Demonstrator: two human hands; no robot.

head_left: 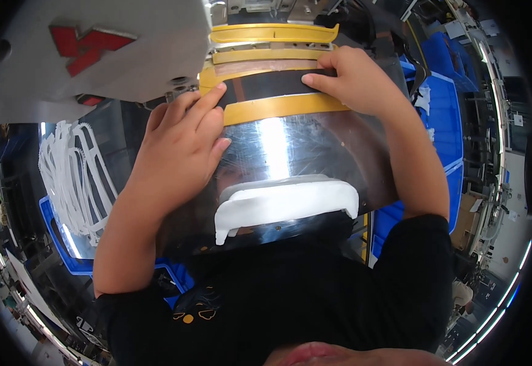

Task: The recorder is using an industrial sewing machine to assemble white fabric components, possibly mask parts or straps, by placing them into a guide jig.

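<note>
A flat black strip (272, 85) with a brown band near its left end lies crosswise on a yellow-edged machine bed (284, 108). My left hand (183, 140) is open, its forefinger stretched onto the left end of the strip and its thumb apart below. At the other end my right hand (357, 79) rests with its thumb flat on the strip and its bent forefinger near the far edge; thumb and forefinger are apart, and the other fingers are mostly hidden. Closer to me, a small stack of white curved cut pieces (290, 201) lies on a shiny metal plate (272, 146).
A grey machine head (137, 43) with a red emblem overhangs the left. Beyond the strip are yellow bars (275, 33) and metal fittings. White looped pieces (73, 177) are piled at the left. Blue bins (443, 116) stand to the right, with another blue bin (55, 232) at lower left.
</note>
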